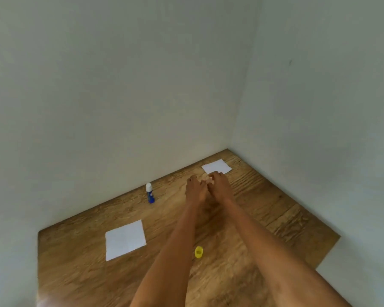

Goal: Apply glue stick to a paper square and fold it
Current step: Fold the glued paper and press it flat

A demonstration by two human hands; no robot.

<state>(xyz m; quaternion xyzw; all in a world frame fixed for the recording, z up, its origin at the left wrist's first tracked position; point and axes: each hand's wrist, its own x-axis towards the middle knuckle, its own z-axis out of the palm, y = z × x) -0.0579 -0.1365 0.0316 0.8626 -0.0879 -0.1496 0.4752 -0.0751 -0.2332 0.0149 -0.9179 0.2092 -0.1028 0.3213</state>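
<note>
My left hand point(195, 189) and my right hand point(221, 187) are stretched far forward, side by side and touching, backs up and fingers curled down onto the table. My right fingertips reach the near edge of a white paper piece point(217, 165) by the back corner. What lies under the hands is hidden. A second white paper square point(125, 239) lies flat at the near left. The blue glue stick point(150, 194) stands upright and uncapped near the back wall, left of my hands. Its yellow cap point(198, 251) lies between my forearms.
The wooden table point(75, 273) is set into a corner, with white walls point(120, 96) along its back and right sides. Its left edge and its near right edge drop off.
</note>
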